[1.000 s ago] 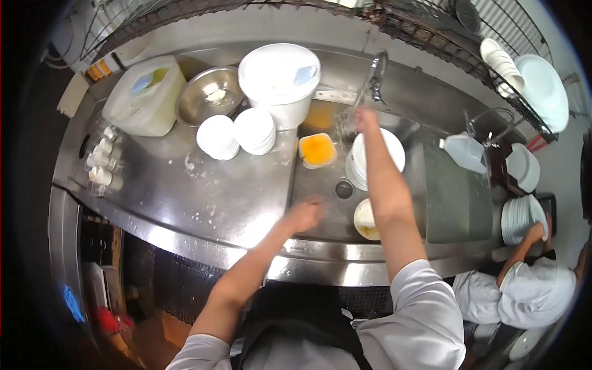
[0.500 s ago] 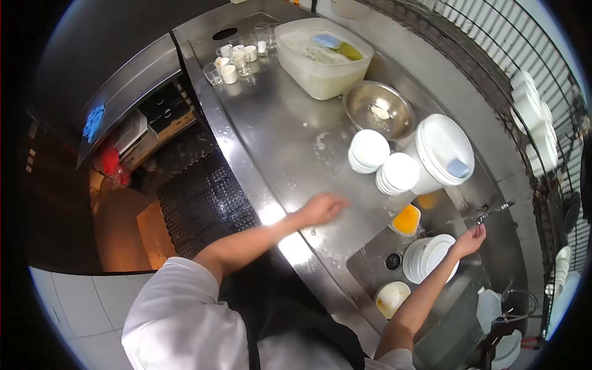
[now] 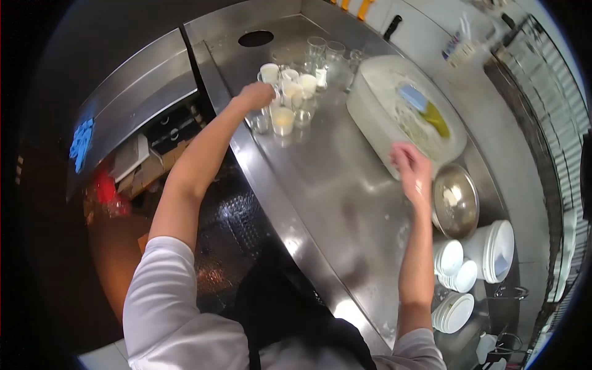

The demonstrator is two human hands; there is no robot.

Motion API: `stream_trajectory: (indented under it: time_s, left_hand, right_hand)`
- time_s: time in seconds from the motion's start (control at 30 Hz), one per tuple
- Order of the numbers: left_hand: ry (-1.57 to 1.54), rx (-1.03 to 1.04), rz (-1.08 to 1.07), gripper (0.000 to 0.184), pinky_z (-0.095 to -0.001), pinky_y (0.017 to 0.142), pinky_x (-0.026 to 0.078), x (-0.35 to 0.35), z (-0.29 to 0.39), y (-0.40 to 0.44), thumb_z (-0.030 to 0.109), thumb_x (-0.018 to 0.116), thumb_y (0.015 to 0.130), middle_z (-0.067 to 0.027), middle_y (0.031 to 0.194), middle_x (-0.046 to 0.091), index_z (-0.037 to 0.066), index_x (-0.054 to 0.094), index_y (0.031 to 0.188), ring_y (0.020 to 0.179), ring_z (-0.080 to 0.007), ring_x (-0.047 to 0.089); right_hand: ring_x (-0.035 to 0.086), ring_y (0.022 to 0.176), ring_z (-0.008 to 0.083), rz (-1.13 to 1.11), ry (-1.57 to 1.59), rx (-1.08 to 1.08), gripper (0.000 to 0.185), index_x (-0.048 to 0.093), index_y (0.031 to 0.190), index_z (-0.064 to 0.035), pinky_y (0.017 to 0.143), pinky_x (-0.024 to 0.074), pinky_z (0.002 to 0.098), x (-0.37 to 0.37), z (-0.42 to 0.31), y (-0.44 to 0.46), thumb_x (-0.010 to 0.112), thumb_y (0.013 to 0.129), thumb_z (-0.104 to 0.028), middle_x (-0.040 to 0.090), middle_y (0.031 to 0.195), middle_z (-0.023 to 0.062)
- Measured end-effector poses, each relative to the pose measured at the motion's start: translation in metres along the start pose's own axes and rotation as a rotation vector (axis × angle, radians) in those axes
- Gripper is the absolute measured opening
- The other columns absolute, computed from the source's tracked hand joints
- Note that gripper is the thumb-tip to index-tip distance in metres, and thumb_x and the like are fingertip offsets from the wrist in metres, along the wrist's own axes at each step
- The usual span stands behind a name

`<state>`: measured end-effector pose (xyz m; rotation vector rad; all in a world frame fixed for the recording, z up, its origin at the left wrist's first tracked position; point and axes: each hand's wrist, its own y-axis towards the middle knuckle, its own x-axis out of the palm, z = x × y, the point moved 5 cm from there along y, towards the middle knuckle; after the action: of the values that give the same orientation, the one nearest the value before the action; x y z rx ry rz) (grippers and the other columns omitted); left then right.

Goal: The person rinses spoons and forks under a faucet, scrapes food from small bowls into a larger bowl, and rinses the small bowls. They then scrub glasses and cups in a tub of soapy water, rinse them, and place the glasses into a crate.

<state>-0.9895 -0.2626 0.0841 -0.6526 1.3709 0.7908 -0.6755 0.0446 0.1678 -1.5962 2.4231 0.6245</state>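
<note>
My left hand (image 3: pixel 256 97) is at the near side of a group of small white cups (image 3: pixel 283 121) and clear glasses (image 3: pixel 316 47) on the steel counter. Its fingers point down among them, and the fingertips are hidden, so any grip does not show. A clear glass (image 3: pixel 259 121) stands just below that hand. My right hand (image 3: pixel 412 168) hovers by the near corner of a large white tub (image 3: pixel 370 120), fingers curled in and nothing visible in them. Cloudy, sudsy water fills the tub, with a blue and yellow-green sponge or cloth (image 3: pixel 424 110) in it.
A steel bowl (image 3: pixel 455 203) with a pale lump sits beyond my right forearm. White tubs (image 3: pixel 449 258), a lidded bucket (image 3: pixel 496 250) and stacked lids (image 3: pixel 456 312) stand nearer the tap (image 3: pixel 512 291). The counter (image 3: pixel 345 179) has a round hole (image 3: pixel 256 38) at its far end.
The view has swung toward the counter's far end. My left hand has gone forward to the cups and glasses. My right hand has left the tap and come beside the water tub.
</note>
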Motion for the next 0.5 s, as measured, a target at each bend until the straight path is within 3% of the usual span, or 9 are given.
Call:
stream_trajectory:
  time_s: [0.17,0.23,0.3,0.4,0.5]
  left_hand:
    - [0.225,0.148,-0.419,0.023,-0.0421,0.077,0.053,-0.013,0.018,0.031,0.017,0.051,0.082,-0.0152,0.1,0.067,0.006,0.07,0.091,0.093,-0.0317,0.065]
    - [0.215,0.214,-0.4,0.022,-0.0417,0.077,0.053,0.026,0.007,0.052,0.015,0.053,0.081,-0.0167,0.1,0.067,0.003,0.07,0.089,0.094,-0.0315,0.065]
    - [0.179,0.237,-0.329,0.021,-0.041,0.074,0.054,0.038,0.005,0.056,0.014,0.054,0.079,-0.0168,0.096,0.068,0.001,0.069,0.086,0.09,-0.031,0.066]
    - [0.068,0.278,-0.192,0.023,-0.0421,0.069,0.055,0.043,0.006,0.055,0.012,0.051,0.079,-0.0196,0.084,0.067,-0.001,0.069,0.08,0.081,-0.0349,0.067]
    - [-0.038,0.131,-0.155,0.022,-0.0422,0.069,0.055,0.037,0.008,0.051,0.012,0.051,0.079,-0.0201,0.084,0.067,-0.001,0.069,0.08,0.08,-0.0348,0.067]
  right_hand:
    - [0.062,0.066,0.0168,-0.178,-0.3,-0.222,0.021,0.067,0.094,-0.0028,0.065,0.0478,0.0319,0.171,-0.01,0.174,0.055,0.085,-0.018,0.064,0.071,0.0124]
    - [0.064,0.077,0.0316,-0.288,-0.369,-0.276,0.02,0.07,0.091,-0.0065,0.074,0.0502,0.038,0.236,0.001,0.23,0.052,0.084,-0.013,0.068,0.082,0.0144]
    - [0.066,0.069,0.0298,-0.461,-0.472,-0.321,0.022,0.069,0.087,-0.0019,0.067,0.0527,0.0389,0.292,0.018,0.268,0.048,0.083,-0.01,0.067,0.078,0.0168]
    - [0.066,0.059,0.0221,-0.841,-0.64,0.212,0.022,0.066,0.091,-0.0033,0.05,0.0519,0.0351,0.342,0.058,0.296,0.046,0.083,-0.007,0.065,0.075,0.014]
    - [0.066,0.056,0.0229,-0.842,-0.624,0.28,0.022,0.065,0.088,0.0042,0.046,0.0523,0.0336,0.354,0.069,0.299,0.048,0.083,-0.008,0.066,0.075,0.0166]
